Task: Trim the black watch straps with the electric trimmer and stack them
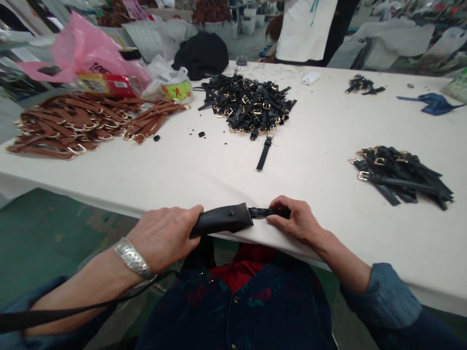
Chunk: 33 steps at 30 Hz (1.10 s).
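My left hand [164, 236] is wrapped round a black handheld tool [222, 219] with a cord, shaped like a hair clipper. Its wide end points right and meets, or nearly meets, a short black strap [260, 212]. Between thumb and fingers of my right hand [295, 218] the strap is pinched, close to the table's front edge; part of it is hidden by the fingers. Beyond my hands, a single black buckle strap [264, 154] lies in front of a large heap of black straps with gold buckles [255, 104]. A smaller pile of black straps [404, 175] rests to the right.
On the white table [175, 165], brown straps with metal rings [73, 121] lie at the left, below a pink plastic bag [83, 48]. Further back are a black cap-like thing [200, 53], a small black strap heap [360, 84] and a blue cloth [434, 103]. A person [306, 29] stands behind.
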Available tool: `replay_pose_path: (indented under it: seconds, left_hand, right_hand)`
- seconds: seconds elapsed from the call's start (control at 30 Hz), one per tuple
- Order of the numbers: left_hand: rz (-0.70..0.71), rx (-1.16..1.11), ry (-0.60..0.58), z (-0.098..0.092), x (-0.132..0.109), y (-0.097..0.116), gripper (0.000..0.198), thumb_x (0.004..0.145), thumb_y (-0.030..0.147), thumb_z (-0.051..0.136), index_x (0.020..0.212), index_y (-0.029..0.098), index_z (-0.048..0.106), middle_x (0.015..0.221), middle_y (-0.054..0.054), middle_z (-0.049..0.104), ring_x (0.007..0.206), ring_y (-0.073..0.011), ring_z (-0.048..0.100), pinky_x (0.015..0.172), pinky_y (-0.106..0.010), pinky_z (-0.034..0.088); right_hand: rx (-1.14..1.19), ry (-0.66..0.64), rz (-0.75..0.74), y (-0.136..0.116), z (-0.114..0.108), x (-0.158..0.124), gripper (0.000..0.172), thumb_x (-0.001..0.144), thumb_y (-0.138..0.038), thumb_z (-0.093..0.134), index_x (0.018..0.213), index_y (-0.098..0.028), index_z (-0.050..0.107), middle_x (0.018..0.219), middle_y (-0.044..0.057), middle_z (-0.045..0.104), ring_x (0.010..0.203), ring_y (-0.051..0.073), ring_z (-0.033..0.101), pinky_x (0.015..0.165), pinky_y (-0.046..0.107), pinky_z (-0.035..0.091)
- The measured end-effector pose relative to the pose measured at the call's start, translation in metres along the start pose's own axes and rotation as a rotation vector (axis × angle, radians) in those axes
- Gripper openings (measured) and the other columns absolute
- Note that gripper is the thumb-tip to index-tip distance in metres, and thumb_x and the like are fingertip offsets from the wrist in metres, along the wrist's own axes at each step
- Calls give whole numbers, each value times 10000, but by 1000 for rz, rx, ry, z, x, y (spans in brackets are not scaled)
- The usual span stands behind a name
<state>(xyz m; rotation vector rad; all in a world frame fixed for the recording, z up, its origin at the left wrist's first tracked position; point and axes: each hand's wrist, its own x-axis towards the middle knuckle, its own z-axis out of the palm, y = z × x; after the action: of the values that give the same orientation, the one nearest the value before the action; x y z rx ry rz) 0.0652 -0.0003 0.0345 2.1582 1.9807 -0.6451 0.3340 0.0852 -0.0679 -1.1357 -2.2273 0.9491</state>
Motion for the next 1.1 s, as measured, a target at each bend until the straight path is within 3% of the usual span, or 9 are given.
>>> replay_pose_path:
  seconds: [0.23, 0.5, 0.93, 1.1]
  left_hand:
    - [14, -43, 31, -2, 9, 4, 264, 718, 332, 441, 912, 219, 579, 785, -113, 702, 710, -300, 662, 582, -365, 448]
    - [23, -93, 31, -7, 13, 1, 241, 699, 309, 446, 873, 225, 590, 800, -102, 706, 727, -295, 668, 592, -365, 450]
    - [24, -127, 59, 2, 15, 0, 244, 700, 286, 472, 896, 224, 603, 829, -103, 711, 745, -265, 667, 603, -340, 453]
    - [18, -139, 60, 7, 16, 0, 233, 695, 273, 472, 884, 225, 600, 817, -97, 707, 745, -280, 663, 614, -364, 461]
  right_hand:
    - [-174, -31, -81, -7, -4, -3, 224, 761, -183, 614, 980, -225, 637, 891, 22, 661, 812, 161, 595, 724, 278, 432]
    - [-269, -9, -116, -11, 3, 3, 193, 817, -264, 601, 998, -245, 667, 951, 43, 639, 814, 163, 591, 711, 278, 438]
    - [-260, -137, 17, -23, 1, 21, 150, 790, -272, 617, 915, -240, 693, 879, 34, 647, 817, 172, 583, 712, 282, 419]
    - [-309, -101, 42, -28, 6, 19, 141, 760, -254, 618, 880, -239, 690, 842, 14, 626, 773, 155, 573, 688, 265, 404]
